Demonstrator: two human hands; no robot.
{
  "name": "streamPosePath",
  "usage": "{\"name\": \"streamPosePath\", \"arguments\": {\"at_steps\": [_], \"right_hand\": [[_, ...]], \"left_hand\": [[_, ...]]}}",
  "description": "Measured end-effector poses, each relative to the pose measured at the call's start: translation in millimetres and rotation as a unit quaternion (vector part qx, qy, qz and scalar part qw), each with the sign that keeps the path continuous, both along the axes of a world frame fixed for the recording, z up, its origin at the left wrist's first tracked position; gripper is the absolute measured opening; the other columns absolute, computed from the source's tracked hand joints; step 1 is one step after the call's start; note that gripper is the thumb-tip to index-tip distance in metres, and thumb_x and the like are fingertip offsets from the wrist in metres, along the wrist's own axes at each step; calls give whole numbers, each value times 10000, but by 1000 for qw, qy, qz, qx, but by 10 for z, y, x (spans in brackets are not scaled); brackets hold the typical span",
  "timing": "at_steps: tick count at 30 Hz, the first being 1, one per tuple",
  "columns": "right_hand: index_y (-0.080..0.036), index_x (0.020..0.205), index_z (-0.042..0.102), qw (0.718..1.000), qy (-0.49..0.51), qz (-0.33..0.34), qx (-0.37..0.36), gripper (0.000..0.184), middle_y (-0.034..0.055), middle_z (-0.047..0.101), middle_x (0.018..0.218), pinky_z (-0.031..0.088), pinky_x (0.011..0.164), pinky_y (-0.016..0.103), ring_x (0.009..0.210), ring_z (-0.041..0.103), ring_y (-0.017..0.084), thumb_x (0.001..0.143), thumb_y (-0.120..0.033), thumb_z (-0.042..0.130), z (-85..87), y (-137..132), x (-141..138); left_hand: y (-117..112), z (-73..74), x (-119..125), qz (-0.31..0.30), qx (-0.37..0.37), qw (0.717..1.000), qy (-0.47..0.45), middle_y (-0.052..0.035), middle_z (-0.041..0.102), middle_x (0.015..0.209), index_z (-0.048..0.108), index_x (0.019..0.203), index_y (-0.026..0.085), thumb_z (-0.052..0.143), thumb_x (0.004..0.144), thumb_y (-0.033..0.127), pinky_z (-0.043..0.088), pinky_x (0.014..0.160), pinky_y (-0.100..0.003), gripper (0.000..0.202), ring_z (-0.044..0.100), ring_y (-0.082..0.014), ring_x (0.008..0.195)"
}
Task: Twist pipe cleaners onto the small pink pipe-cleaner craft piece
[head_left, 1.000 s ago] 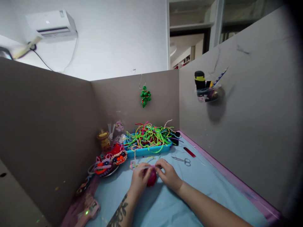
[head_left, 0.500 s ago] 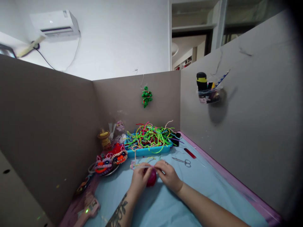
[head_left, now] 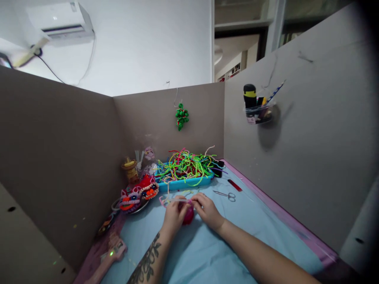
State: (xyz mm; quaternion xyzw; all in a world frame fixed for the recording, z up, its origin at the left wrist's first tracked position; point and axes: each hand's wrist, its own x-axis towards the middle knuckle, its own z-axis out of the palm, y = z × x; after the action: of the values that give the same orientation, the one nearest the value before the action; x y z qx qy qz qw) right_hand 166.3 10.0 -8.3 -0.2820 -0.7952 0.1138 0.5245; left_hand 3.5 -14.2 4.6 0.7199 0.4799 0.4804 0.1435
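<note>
My left hand [head_left: 174,216] and my right hand [head_left: 208,213] meet over the blue cloth, fingers closed. Between their fingertips is a light pink chenille stem [head_left: 189,201], pinched from both sides. Just under it, partly hidden by the left fingers, is a round deep-pink piece [head_left: 188,217]; what it is made of is unclear. Pale pink and cream stems [head_left: 163,201] lie loose beyond the left hand. Small scissors [head_left: 226,195] rest beyond the right hand, near a red strip [head_left: 235,185].
Behind the hands stands a blue tray [head_left: 185,184] heaped with chenille stems [head_left: 189,165]. A dish at the left holds fuzzy animal-face figures [head_left: 130,200]. A lit pink glue gun [head_left: 117,251] lies front left. Grey panels [head_left: 168,138] enclose the table.
The camera view has shifted a little, so the scene sits slightly higher and farther left. Both hands keep their pinch on the pink stem; the fingers have moved only slightly.
</note>
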Motion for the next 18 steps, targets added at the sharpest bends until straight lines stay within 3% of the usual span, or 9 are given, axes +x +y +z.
{"name": "streamPosePath", "arguments": {"at_steps": [13, 18], "right_hand": [[-193, 822, 533, 998, 39, -41, -20, 79, 26, 547, 774, 445, 684, 287, 746, 525, 168, 818, -123, 499, -61, 25, -42], [-193, 812, 524, 998, 19, -58, 34, 81, 43, 568, 793, 452, 735, 317, 803, 540, 187, 804, -114, 508, -92, 21, -37]], "left_hand": [[-69, 107, 125, -6, -87, 993, -76, -83, 707, 757, 699, 797, 137, 541, 788, 342, 471, 660, -295, 259, 631, -198, 699], [-55, 96, 139, -5, -106, 990, -90, -55, 661, 642, 678, 687, 122, 552, 777, 384, 438, 588, -260, 304, 593, -172, 616]]}}
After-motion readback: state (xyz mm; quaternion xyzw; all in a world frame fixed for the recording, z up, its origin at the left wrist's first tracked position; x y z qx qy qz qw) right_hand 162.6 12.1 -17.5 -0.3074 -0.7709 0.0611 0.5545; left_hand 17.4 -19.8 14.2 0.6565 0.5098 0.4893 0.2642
